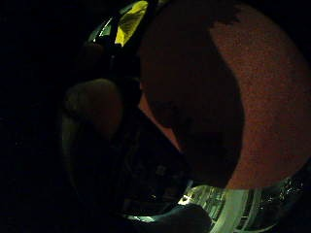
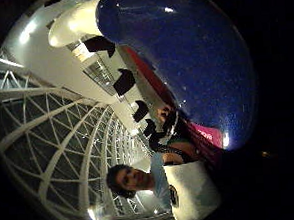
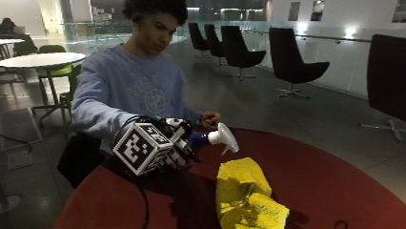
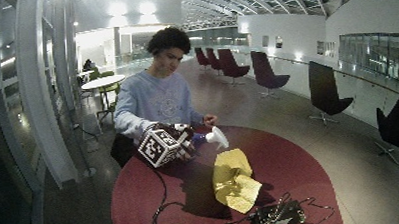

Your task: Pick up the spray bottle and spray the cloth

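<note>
yellow cloth lies crumpled on the red table, and everything else sits in relation to it. the bottle is lifted off the table just beside the cloth, on the side nearer the person, its white nozzle pointing over the cloth's near edge. the right hand has its fingers curled round the blue body of the bottle and holds it in the air. the thumb-side palm view is filled with that blue body and the white head, so the bottle sits close against the palm. the little-finger-side view shows the table below the hand and a corner of the cloth. the bare hand rests at the table's edge, beyond the bottle from the cloth.
</note>
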`<state>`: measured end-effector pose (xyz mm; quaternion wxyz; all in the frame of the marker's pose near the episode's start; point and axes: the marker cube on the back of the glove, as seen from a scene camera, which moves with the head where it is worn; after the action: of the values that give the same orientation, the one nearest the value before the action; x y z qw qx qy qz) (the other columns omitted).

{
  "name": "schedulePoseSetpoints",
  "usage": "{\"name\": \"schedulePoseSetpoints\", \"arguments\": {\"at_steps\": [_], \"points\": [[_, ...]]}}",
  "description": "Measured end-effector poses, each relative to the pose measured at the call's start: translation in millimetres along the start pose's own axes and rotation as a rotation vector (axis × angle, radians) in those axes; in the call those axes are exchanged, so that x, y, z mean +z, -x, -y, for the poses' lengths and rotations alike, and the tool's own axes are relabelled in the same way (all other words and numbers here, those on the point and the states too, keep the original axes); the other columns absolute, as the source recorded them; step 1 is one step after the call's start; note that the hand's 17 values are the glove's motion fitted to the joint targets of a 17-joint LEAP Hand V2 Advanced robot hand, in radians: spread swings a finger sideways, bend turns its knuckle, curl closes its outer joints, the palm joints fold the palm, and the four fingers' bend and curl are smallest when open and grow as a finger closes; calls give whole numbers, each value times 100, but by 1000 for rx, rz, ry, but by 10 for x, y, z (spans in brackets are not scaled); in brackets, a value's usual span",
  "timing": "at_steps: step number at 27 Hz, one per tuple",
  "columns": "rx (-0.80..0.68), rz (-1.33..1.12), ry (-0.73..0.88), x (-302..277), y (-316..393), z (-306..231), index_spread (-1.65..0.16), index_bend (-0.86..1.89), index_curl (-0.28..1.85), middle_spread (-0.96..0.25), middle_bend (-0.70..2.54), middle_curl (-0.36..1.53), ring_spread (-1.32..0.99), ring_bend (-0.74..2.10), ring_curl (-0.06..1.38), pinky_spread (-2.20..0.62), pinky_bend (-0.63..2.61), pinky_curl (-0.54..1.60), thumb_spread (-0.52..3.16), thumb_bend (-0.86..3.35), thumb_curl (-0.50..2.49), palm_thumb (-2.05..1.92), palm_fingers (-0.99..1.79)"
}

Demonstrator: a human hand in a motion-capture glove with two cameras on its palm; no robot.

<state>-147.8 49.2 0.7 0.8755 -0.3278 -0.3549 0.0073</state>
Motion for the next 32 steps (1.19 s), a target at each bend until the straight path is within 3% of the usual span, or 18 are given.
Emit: {"name": "schedulePoseSetpoints", "arguments": {"at_steps": [15,24,32], "points": [[-10,15,-6,92,68,-34,-30,4,6,1,46,44,8,75,39,27,53,37,82,-3,64,81,66],[-495,83,-44,823,865,-90,-30,7,8,1,45,44,8,74,39,27,51,36,82,-3,64,82,66],[-869,137,-121,1702,1513,206,-31,8,10,-1,43,43,7,71,38,26,47,35,81,-3,64,82,64]]}}
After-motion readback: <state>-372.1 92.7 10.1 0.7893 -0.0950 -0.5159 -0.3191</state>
